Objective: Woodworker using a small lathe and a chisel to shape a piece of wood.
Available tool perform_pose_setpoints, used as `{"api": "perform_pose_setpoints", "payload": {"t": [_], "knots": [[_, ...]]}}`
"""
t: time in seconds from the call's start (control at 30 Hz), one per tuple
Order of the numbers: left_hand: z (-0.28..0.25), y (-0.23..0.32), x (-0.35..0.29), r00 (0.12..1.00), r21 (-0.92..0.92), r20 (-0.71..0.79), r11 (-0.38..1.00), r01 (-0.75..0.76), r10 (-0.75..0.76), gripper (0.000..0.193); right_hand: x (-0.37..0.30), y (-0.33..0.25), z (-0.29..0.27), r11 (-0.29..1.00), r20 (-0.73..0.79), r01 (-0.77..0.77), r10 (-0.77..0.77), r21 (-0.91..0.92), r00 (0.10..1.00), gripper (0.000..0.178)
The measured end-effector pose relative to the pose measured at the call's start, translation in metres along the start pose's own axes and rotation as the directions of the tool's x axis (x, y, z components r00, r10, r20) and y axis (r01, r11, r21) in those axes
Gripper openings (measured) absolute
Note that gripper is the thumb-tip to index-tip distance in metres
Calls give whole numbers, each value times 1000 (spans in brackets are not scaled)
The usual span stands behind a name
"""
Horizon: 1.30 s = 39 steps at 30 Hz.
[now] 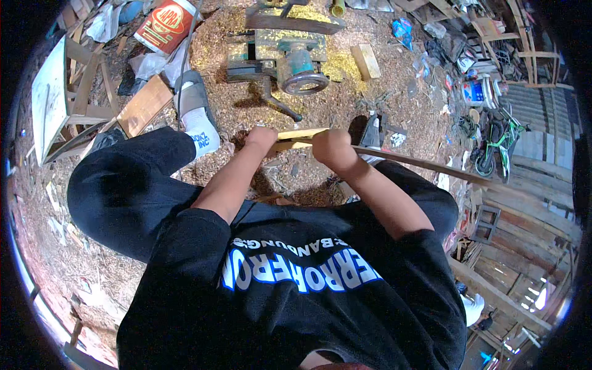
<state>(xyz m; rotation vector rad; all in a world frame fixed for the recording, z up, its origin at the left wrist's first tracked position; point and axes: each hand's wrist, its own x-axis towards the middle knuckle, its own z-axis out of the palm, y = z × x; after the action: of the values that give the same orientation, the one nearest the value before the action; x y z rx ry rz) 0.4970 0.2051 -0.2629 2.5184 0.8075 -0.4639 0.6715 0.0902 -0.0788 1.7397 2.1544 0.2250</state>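
Note:
Both my fists are in front of my lap, over the shavings-covered ground. My left hand (pixel 262 137) is closed at the left end of a short pale piece of wood (pixel 301 133). My right hand (pixel 335 149) is wrapped round a long thin brownish strip (pixel 419 163), which looks like wood. The strip runs out rightward past my right knee, and its far end is blurred. Between my fists, part of the strip lies just below the pale piece; whether they touch I cannot tell. My fingers hide both gripped parts.
Ahead stands a greenish metal machine part with a round handwheel (pixel 304 84) and a bent lever (pixel 280 105). A wood block (pixel 366 62) lies right of it. At left are a board (pixel 145 106), a white-topped wooden frame (pixel 50 98) and a red-white bucket (pixel 165 26). A small green bike (pixel 507 139) stands right.

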Motion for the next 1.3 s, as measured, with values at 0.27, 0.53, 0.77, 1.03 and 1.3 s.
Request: {"api": "perform_pose_setpoints", "payload": {"t": [0.27,0.53,0.77,1.03,1.3], "knots": [[-6,18,2,998,-53,-23,997,62,-63,21,8,-19,22,985,357,-167,137,53,924,23],[-21,25,8,943,-516,200,789,333,-267,27,-8,18,4,997,10,-74,74,-9,997,11],[-12,32,-4,999,63,26,997,43,-45,21,6,-7,4,934,579,-335,206,124,789,29],[8,-10,13,993,-262,73,959,109,-93,32,-6,85,-99,981,249,-112,70,157,966,25],[-28,25,-18,995,-87,-68,993,-76,70,54,-48,170,-116,973,456,-48,-62,225,888,36]]}}
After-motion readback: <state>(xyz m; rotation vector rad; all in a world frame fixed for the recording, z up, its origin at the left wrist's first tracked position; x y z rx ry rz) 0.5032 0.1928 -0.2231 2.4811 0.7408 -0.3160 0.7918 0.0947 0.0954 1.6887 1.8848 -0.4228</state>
